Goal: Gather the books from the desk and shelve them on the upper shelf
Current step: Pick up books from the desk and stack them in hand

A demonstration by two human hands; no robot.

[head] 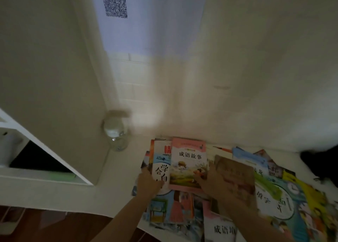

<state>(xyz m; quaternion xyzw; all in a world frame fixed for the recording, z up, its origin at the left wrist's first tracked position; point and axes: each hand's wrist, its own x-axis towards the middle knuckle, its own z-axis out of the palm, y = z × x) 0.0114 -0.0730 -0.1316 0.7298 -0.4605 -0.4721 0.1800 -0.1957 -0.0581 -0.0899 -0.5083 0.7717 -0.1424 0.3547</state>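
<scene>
Both forearms reach forward from the lower edge of the view onto a white desk (117,170) strewn with overlapping children's books. The left hand (148,184) lies palm down with its fingers stretched onto the white-and-blue book (161,166), its fingertips pressing the cover near the lower left corner; the fingers look fairly straight, and nothing is seen pinched in them. The right hand (210,182) comes in from the lower right, with its fingertips set on the lower right part of the pink book (188,164), which lies on top of the pile between the two hands. Motion blur hides whether the thumb is under the cover, so whether it grips or only presses cannot be told. A blurred brown book (236,177) lies just right of the right hand, partly over the wrist area. Further right of that hand more colourful books (285,196) spread across the desk, and others (182,210) lie nearer, between the forearms. Ahead and left of the left hand a clear plastic bottle (117,133) stands upright against the side of a beige cabinet (54,77). Paper with a QR code (114,2) hangs on the wall above.
</scene>
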